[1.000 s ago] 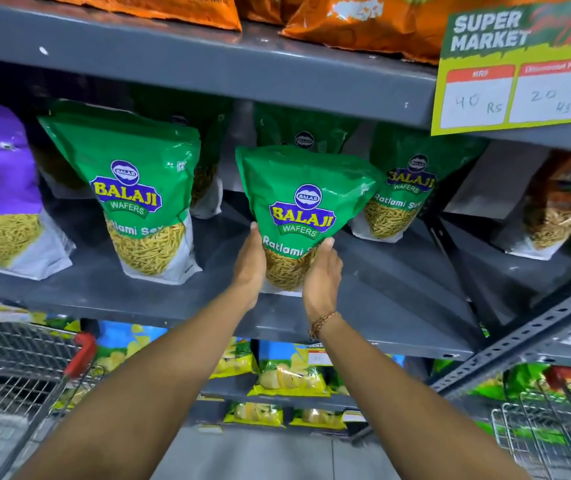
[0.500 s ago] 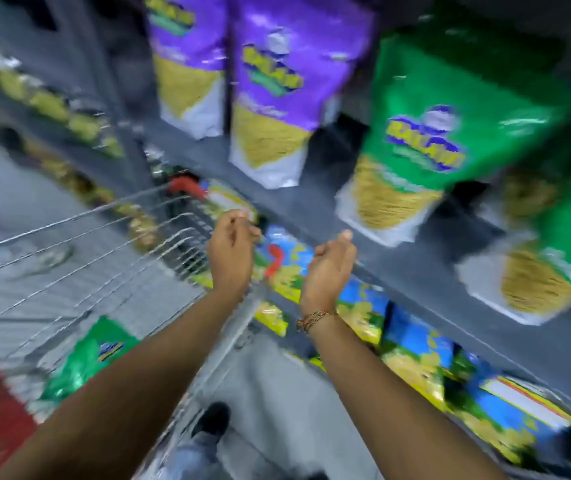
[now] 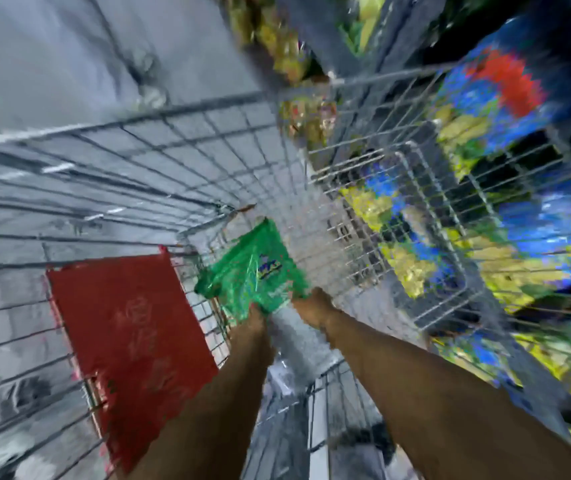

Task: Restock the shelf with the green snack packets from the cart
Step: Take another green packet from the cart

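The view is heavily blurred and looks down into the wire cart (image 3: 180, 157). A green snack packet (image 3: 256, 271) lies in the cart's basket. Both my arms reach down into the cart. My left hand (image 3: 254, 318) meets the packet's near left edge and my right hand (image 3: 313, 306) meets its near right corner. The fingers are smeared by blur, so the grip on the packet is unclear. The shelf with the green packets is out of view.
A red flap (image 3: 128, 330) of the cart's child seat lies left of my arms. Blue and yellow snack packets (image 3: 485, 209) fill the lower shelves on the right, behind the cart's wire side. Grey floor shows at the top left.
My hands left the packet standing on the shelf, swung left and down over the cart, and now reach a green packet inside it. The view turned from the shelf to the cart.
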Demonstrator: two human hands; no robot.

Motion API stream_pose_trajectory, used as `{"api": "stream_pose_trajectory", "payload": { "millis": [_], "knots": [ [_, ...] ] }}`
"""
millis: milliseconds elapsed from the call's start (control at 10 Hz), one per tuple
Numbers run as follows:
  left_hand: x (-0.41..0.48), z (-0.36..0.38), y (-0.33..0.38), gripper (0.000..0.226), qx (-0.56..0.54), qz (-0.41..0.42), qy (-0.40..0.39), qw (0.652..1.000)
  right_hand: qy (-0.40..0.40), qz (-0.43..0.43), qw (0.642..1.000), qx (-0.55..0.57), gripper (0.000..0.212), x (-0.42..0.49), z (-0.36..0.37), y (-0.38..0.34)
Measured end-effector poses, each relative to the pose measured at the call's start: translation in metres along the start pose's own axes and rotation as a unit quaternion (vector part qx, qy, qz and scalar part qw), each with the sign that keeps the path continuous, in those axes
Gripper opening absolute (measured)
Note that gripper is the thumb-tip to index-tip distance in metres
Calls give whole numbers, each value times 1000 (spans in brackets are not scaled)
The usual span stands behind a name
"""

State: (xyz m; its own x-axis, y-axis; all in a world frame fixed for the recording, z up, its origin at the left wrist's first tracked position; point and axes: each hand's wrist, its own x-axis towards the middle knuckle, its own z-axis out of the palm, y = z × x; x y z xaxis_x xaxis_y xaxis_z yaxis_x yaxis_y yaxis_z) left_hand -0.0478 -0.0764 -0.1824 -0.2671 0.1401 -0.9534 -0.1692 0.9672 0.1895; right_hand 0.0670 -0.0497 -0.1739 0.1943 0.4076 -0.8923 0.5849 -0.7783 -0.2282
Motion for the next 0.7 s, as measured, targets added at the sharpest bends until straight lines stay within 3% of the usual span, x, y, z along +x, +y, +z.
{"api": "stream_pose_trajectory", "payload": {
  "millis": [100, 200, 300, 400, 500, 600, 700],
  "knots": [
    [-2, 4, -2, 47, 18, -6, -9, 1000, 48, 4, 997, -53, 54, 2, 4, 10],
    [-26, 17, 15, 46, -12, 14, -1, 1000, 90, -15, 996, 14, 43, -14, -15, 5],
    [-55, 28, 22, 51, 17, 78, 49, 996, 120, -42, 990, 56, 34, -36, -41, 3],
    [-129, 50, 51, 49, -18, 241, 60, 969, 177, -98, 972, 115, 30, -83, -91, -2],
    [-187, 64, 57, 48, -77, 348, 36, 934, 241, -169, 937, 187, 21, -137, -132, 0],
    [-283, 80, 53, 56, -125, 459, 24, 879, 318, -270, 861, 290, 16, -222, -182, 20],
    [-344, 90, 28, 55, -131, 538, 13, 833, 363, -314, 809, 339, 17, -271, -202, 55]
  ]
}}
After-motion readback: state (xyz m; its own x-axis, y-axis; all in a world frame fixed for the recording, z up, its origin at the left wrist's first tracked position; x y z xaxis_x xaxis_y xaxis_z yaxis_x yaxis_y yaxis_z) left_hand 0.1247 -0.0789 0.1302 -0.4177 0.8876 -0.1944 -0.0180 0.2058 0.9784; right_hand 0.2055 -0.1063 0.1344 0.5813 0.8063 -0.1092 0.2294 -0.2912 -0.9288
